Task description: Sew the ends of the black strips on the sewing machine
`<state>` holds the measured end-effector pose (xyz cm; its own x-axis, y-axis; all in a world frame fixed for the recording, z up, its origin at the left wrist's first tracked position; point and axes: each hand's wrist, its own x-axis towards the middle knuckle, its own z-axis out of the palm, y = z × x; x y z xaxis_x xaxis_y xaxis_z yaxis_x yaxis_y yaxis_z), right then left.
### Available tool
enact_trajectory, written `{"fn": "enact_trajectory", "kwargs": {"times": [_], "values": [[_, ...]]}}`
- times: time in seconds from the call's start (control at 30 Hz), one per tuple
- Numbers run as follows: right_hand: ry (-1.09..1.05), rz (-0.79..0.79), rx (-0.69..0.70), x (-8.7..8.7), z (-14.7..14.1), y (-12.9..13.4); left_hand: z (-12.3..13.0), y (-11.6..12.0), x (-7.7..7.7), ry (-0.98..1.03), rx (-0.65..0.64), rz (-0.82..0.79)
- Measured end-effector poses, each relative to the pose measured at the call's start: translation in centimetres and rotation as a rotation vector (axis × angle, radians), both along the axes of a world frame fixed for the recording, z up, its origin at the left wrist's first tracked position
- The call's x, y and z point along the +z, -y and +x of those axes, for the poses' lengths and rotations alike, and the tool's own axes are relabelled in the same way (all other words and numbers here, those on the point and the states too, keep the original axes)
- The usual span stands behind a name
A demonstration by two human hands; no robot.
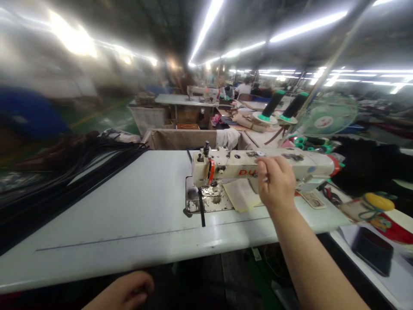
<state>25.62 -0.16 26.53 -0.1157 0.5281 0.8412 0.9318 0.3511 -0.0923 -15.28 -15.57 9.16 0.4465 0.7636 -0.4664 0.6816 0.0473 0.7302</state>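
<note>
A white sewing machine (232, 160) with red lettering stands on a pale sewing table (129, 202). My right hand (276, 181) is at the front of the machine's arm, covering part of the lettering. Its fingers are curled together, and whatever they may hold is hidden. Below the table's front edge is my left hand (129, 289), fingers curled in, with nothing visible in them. A narrow black strip (202, 211) lies under the needle area and extends toward the front edge. A pale yellow cloth (241, 194) lies beside the machine's bed plate.
Long black strips (74, 183) are heaped along the table's left side. Two black thread cones (272, 105) (295, 106) stand behind the machine, near a green fan (332, 115). A fabric-lined bin (183, 140) is beyond the table. At right lie a yellow-lidded jar (379, 201) and a dark object (372, 249).
</note>
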Motion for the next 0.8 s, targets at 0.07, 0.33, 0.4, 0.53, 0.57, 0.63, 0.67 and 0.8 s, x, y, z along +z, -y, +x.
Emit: {"fn": "enact_trajectory", "kwargs": {"times": [0.07,0.33,0.4,0.53,0.57,0.63,0.67,0.8], "values": [[-0.097,-0.112,0.246,-3.2,-1.7,2.9,2.5,-2.3,0.8,0.151,-0.029,0.084],[-0.232,-1.199,0.522,-14.7,-4.7,14.4,9.5,-8.7,1.3,0.17,0.079,0.661],[-0.03,-1.319,0.236,-16.6,-4.2,15.9,10.8,-8.7,2.0,0.22,0.016,0.605],[0.274,-1.449,0.001,-19.2,-3.0,17.1,13.8,-7.2,3.7,0.359,-0.136,0.354],[0.287,-1.459,0.017,-19.4,-2.8,17.2,14.6,-6.6,3.8,0.373,-0.163,0.306],[0.228,-1.464,0.089,-19.2,-2.7,17.2,15.8,-5.3,3.6,0.373,-0.206,0.233],[0.153,-1.479,0.151,-18.8,-2.6,17.1,16.2,-4.7,3.4,0.361,-0.223,0.205],[-0.321,-1.525,0.426,-15.6,-1.6,16.0,16.5,-3.1,2.4,0.243,-0.275,0.106]]}}
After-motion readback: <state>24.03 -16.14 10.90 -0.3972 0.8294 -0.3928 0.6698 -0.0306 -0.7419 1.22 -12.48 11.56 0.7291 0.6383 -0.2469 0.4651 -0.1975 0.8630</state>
